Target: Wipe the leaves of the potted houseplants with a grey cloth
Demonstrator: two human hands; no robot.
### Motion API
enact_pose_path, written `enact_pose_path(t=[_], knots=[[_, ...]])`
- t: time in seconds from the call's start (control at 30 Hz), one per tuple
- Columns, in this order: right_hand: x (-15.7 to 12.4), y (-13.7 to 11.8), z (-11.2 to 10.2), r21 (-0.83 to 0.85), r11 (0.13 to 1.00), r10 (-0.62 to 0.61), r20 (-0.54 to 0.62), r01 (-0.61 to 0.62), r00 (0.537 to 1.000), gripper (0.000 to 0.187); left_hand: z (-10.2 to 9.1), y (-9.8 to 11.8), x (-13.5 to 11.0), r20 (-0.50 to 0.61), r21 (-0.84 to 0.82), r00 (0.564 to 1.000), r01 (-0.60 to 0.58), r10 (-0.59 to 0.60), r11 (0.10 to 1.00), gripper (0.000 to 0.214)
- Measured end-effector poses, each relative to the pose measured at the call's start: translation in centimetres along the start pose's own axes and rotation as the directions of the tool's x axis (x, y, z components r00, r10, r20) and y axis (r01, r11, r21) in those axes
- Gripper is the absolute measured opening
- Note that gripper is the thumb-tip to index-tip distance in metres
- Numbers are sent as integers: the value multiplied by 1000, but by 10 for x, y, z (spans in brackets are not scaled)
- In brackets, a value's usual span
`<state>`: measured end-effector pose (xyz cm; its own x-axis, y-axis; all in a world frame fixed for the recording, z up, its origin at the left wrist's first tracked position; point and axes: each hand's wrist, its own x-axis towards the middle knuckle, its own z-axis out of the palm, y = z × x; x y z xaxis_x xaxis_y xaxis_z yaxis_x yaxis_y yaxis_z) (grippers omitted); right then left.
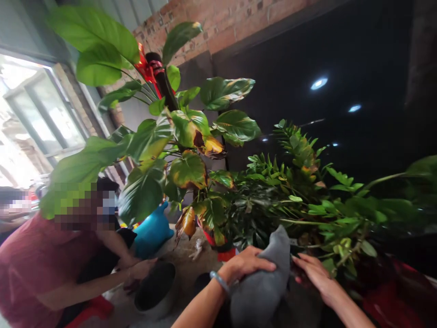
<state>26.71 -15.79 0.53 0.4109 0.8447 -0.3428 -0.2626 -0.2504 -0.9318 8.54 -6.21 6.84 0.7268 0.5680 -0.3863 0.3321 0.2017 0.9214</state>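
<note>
My left hand [246,264] lies curled over the top of a grey cloth [264,287] and grips it; a pale bracelet sits on that wrist. My right hand [316,273] lies flat with fingers stretched out, next to the cloth's right side, at the base of a bushy green plant [290,196]. What is under the cloth is hidden.
A tall plant with large yellowing leaves [184,150] climbs a dark pole tied with red ribbon. At left a person in a red shirt [37,264] reaches toward a pot of dark soil [155,291]. A blue watering can [152,232] stands behind it. Brick wall and window behind.
</note>
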Motion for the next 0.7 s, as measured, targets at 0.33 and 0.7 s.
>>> enact_pose_path(t=[0.33,0.7], knots=[[-2,-7,8,8,1000,-17,-9,17,1000,19,-2,55,3,-199,-326,953,-285,229,901,49],[-4,-8,12,-90,994,70,37,-66,997,17,-12,63,-18,-128,-237,947,-318,295,918,56]])
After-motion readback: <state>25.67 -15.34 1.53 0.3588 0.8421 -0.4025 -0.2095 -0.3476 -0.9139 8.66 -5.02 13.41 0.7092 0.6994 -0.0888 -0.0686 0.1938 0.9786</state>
